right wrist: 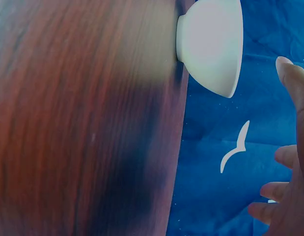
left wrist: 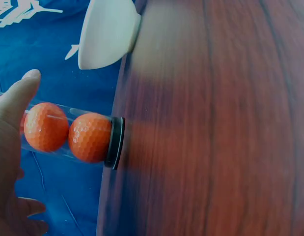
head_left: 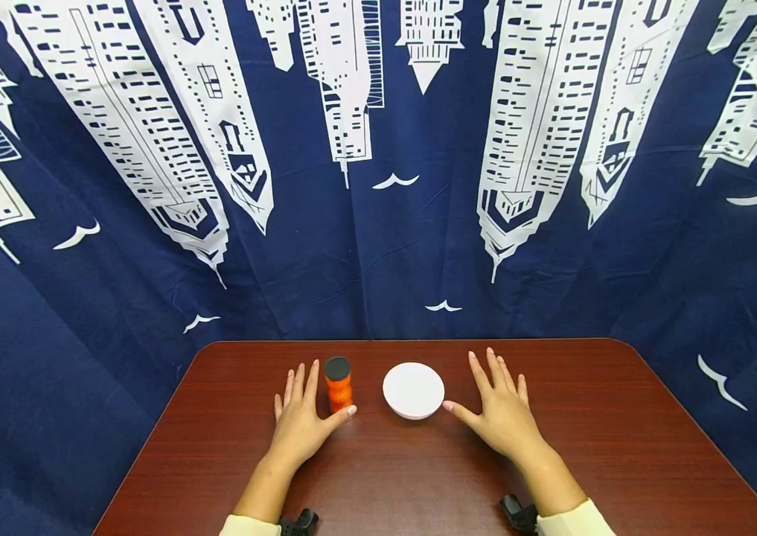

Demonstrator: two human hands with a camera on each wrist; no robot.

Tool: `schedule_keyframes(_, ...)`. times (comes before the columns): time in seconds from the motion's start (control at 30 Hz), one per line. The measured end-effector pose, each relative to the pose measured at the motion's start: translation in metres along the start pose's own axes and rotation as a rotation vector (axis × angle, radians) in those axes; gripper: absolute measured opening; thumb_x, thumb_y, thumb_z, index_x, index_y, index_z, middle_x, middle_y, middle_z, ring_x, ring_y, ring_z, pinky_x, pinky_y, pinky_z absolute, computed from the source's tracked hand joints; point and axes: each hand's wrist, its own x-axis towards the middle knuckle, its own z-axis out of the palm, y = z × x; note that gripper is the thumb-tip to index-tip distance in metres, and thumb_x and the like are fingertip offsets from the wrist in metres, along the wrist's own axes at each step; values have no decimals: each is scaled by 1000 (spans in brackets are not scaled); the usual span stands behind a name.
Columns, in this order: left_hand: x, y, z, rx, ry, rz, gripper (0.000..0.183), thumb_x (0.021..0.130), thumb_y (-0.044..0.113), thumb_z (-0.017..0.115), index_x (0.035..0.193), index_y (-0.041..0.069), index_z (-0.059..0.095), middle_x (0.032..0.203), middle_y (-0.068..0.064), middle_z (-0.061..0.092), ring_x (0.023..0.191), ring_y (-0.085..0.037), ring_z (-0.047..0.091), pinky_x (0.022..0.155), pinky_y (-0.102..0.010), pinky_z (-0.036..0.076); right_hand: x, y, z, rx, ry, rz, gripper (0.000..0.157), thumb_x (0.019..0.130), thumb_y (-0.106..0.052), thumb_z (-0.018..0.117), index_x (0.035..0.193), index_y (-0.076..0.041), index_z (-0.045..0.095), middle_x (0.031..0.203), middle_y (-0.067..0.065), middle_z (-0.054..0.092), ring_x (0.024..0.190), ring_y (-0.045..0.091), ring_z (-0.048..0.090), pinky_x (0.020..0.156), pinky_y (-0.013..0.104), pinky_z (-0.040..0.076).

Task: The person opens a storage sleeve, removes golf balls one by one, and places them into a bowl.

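Observation:
A clear tube of orange golf balls [head_left: 339,390] with a dark cap stands upright on the table; in the left wrist view its golf balls [left wrist: 90,137] show through the clear wall. My left hand [head_left: 301,420] is beside it on the left, fingers spread, the thumb reaching in front of the tube's lower part; whether it touches cannot be told. Right of the tube sits a white bowl [head_left: 414,390], also seen side-on as a bowl [right wrist: 213,46] in the right wrist view. My right hand [head_left: 504,417] holds nothing, its fingers spread and thumb tip close to the bowl's right rim.
The reddish-brown wooden table [head_left: 411,476] has rounded far corners. Behind and around it hangs a dark blue cloth [head_left: 411,253] printed with white buildings and birds. Each wrist wears a small black device, such as the right one [head_left: 519,514].

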Motion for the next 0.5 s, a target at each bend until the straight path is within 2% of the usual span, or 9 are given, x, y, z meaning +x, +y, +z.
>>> schedule_keyframes(0.27,0,3,3,-200,11,22,103,82,62,75,161,17,26,162,-18,34,150,-42,33,116,-68,29,2,-4,5,46,64,-59,97,85,-58,73,161,-17,27,164,24,25,148,49,30,116,70,22)
schedule_keyframes(0.5,3,2,6,-315,-9,19,88,87,52,75,156,14,36,148,-18,54,136,-39,53,112,-61,40,0,-12,8,122,48,-61,92,89,-57,70,161,-21,27,164,20,26,144,51,36,113,72,27)
